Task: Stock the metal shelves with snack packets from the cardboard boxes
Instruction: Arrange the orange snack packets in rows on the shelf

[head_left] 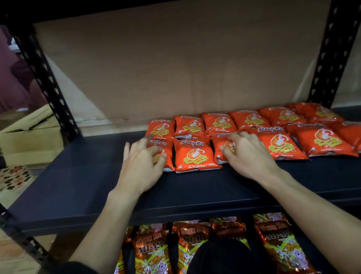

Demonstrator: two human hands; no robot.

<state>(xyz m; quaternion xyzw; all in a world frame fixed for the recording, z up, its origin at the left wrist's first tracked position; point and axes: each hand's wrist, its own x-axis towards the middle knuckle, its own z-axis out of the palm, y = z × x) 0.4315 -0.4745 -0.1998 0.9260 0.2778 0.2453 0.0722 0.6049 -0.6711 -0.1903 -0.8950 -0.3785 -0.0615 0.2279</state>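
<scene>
Dim light on the metal shelf (pixel 87 173) under my fingers (pixel 153 151); beyond them the backboard (pixel 186 54) glows warmer, corners go black, uprights (pixel 46 81) bow outward, everything slightly soft.

head view | faces forward-down | close above metal shelf (pixel 77 186) | edges seemingly warped

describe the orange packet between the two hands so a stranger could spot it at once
The dark metal shelf holds two rows of orange packets on its right part. In the front row, nearer the person, take the second packet from the left end. It lies between the left hand and the right hand, and unlike both neighbours no fingers rest on it.
</scene>
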